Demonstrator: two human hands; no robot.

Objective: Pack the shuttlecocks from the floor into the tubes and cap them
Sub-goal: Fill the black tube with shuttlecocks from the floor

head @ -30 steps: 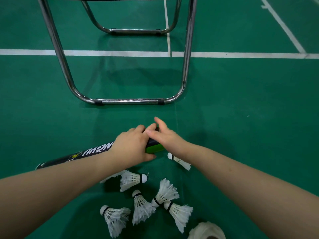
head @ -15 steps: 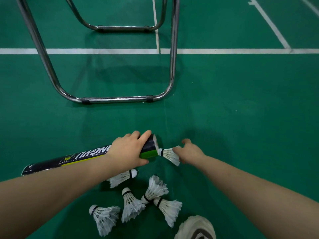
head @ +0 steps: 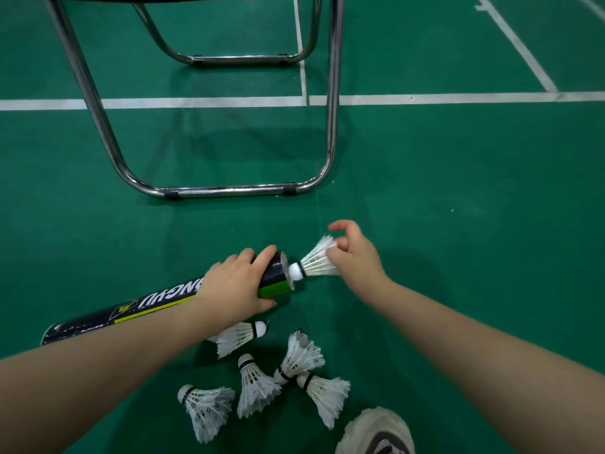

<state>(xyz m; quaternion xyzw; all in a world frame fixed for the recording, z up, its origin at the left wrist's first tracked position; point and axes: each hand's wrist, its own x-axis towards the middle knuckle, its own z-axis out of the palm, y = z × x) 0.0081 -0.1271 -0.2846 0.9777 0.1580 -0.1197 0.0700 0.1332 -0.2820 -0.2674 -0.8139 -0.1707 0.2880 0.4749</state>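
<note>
Shuttlecock point(head: 316, 262) now lifted, cork entering tube point(head: 157, 298) mouth.

Chrome tube chair frame point(head: 226, 191) on green court floor point(head: 458, 191), white court lines point(head: 425, 99), pale shoe point(head: 376, 434)

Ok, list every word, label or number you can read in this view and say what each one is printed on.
"NGYU": white capitals along the black tube, seen upside down; the left hand covers the start of the word, so the brand is incomplete.
Small yellow-green emblem on the tube next to those letters: too small to read.
Faint marks near the tube's far left end: too blurred to read.
Shuttlecocks, shoe, chair frame and floor lines: no readable text.
</note>
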